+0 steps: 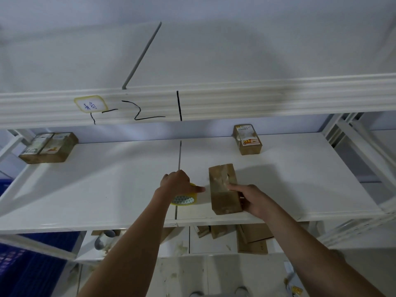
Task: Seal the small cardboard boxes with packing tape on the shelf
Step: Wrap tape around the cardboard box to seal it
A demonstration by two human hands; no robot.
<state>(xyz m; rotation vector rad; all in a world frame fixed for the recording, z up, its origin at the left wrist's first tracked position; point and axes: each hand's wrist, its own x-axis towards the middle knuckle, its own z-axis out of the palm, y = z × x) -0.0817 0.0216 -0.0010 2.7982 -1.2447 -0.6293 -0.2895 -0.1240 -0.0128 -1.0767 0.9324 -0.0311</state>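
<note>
Your right hand [255, 202] is gripping the small cardboard box [225, 189] near the shelf [107, 189] front edge; your left hand [176, 182] is clasping the tape roll [185, 199] beside it. Light, stiff card probably: keep holding its sides.

On the upper shelf beam [192, 103], at about ten o'clock, a taped paper label [90, 104] bears blue handwriting, perhaps two Chinese characters. Beside it, black marker strokes [147, 111] read roughly "-2" and "1". Print on the shelf's boxes [247, 139] is too small to read.
</note>
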